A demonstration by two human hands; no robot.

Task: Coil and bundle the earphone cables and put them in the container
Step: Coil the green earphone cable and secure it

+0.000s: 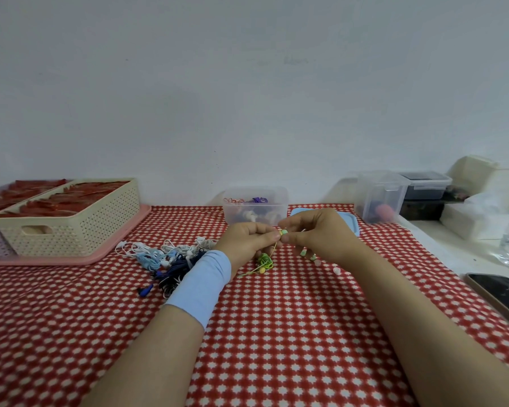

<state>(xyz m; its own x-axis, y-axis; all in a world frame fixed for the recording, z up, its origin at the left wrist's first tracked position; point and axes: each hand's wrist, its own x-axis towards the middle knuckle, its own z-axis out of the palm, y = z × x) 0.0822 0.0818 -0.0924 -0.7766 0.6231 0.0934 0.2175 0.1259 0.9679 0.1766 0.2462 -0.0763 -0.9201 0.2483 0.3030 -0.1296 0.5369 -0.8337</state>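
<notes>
At the centre of the table (pixel 276 342), over its red checked cloth, the left hand (pixel 247 240) and right hand (pixel 318 235) meet on one green earphone cable (pixel 266 261). Both grips are clenched on it: the thumb and fingertips of each hand pinch a small green part of the cable, and the rest hangs in a loose tangle that reaches the cloth just below the left hand. Judged step: this cable is being coiled and is not yet bundled. The next move calls for even loops under steady tension on the thin cord, then a tie and a short carry to the clear container (pixel 279 207). It stands open just behind the hands, and its coloured contents are too blurred to name. Its blue lid (pixel 350 223) lies beside it, partly hidden by the right hand. A pile of loose earphones (pixel 171 257) in white, light blue and navy lies left of the left wrist. A cream basket (pixel 68 221) on a pink tray (pixel 41 259) and a phone (pixel 503 295) sit at the edges. Nothing appears to block the path.
</notes>
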